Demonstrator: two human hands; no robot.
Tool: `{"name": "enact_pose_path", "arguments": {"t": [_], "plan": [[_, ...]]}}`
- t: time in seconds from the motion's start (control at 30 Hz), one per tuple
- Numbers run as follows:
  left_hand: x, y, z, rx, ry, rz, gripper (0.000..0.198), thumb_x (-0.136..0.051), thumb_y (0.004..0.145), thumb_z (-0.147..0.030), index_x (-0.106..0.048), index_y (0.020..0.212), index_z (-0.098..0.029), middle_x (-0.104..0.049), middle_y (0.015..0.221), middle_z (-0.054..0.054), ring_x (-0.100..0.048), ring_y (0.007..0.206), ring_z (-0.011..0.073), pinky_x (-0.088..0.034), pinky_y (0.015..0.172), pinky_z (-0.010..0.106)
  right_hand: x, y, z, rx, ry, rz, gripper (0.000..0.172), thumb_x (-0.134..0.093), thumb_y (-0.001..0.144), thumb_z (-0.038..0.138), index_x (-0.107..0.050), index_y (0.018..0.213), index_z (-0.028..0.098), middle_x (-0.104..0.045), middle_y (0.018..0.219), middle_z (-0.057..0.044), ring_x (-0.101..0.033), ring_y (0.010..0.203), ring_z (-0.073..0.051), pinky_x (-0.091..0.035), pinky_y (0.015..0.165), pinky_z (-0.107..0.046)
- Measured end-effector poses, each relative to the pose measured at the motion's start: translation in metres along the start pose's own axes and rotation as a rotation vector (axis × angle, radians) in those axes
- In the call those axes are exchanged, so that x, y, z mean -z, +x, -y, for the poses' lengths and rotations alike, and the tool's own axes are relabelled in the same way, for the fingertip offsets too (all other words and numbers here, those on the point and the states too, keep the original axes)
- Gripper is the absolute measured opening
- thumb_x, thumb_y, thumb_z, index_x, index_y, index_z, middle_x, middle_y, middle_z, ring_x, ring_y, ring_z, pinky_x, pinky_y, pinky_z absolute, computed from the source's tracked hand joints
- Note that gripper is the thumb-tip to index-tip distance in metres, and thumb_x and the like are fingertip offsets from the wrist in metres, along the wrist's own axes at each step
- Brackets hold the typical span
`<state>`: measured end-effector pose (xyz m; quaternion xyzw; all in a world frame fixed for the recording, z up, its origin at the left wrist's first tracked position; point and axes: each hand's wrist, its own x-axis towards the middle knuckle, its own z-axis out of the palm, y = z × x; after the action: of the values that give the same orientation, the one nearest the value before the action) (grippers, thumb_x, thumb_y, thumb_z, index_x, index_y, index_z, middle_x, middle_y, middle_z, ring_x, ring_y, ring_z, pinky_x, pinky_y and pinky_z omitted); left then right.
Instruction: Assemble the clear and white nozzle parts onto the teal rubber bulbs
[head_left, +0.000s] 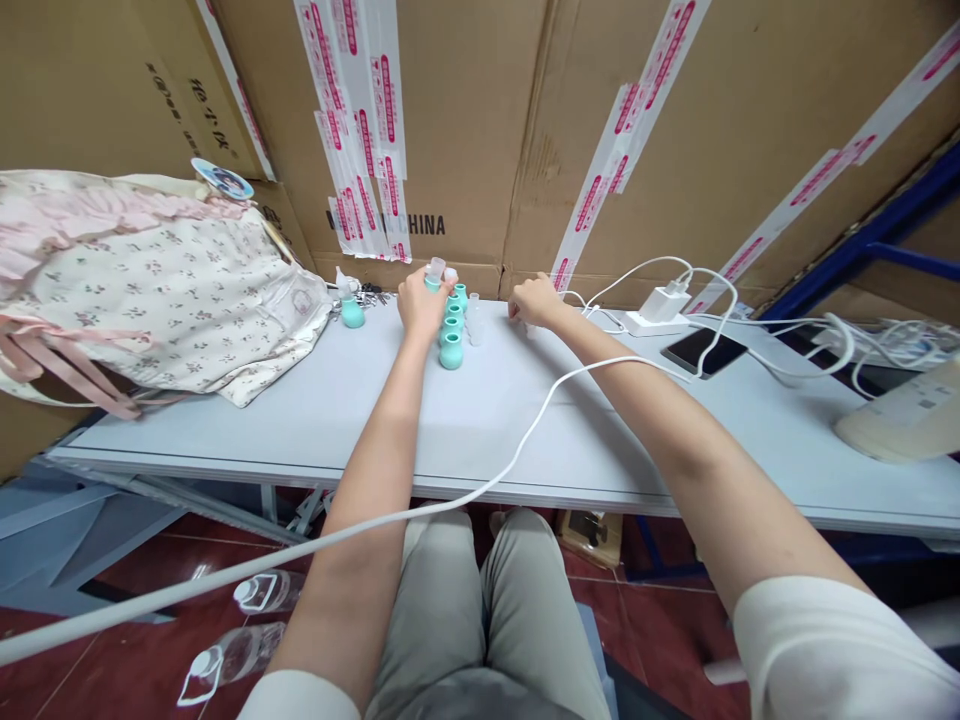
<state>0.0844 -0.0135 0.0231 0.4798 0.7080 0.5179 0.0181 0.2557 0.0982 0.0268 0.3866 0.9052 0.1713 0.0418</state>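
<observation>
My left hand [420,303] reaches to the far edge of the pale grey table [480,420] and is closed around a small teal bulb with a clear cap [434,272]. Just right of it stands a row of teal bulbs [451,340] and a clear tube [475,322]. A single teal bulb [352,312] stands apart on the left. My right hand [534,300] rests on the table farther right, fingers curled down over something small I cannot make out.
A floral cloth bag [150,290] lies at the table's left. A white charger [664,303], cables [540,410], a dark phone [701,350] and a beige device [907,415] lie at the right. Taped cardboard boxes [487,120] form the back wall. Plastic bottles [240,650] lie on the floor.
</observation>
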Motion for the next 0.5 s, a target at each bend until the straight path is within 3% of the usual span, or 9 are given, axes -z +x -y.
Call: {"name": "enact_pose_path", "arguments": {"t": [0.2, 0.5], "plan": [[-0.0004, 0.0003, -0.0002, 0.003, -0.022, 0.003, 0.027, -0.055, 0.08, -0.035, -0.065, 0.1, -0.021, -0.07, 0.096, 0.006, -0.059, 0.106, 0.0207, -0.041, 0.088, 0.028, 0.0001, -0.0006, 0.0022, -0.01, 0.025, -0.024, 0.015, -0.061, 0.075, 0.019, -0.074, 0.081, 0.014, -0.07, 0.084, -0.013, -0.061, 0.089, -0.027, -0.027, 0.09, -0.043], [0.001, 0.0019, -0.0002, 0.018, -0.028, 0.026, 0.028, -0.056, 0.078, -0.035, -0.065, 0.101, -0.022, -0.07, 0.099, 0.005, -0.058, 0.108, 0.0215, -0.041, 0.088, 0.028, -0.0039, 0.0036, 0.0002, -0.02, 0.068, -0.031, 0.015, -0.067, 0.071, 0.023, -0.074, 0.081, 0.015, -0.069, 0.086, -0.013, -0.058, 0.092, -0.029, -0.024, 0.09, -0.046]]}}
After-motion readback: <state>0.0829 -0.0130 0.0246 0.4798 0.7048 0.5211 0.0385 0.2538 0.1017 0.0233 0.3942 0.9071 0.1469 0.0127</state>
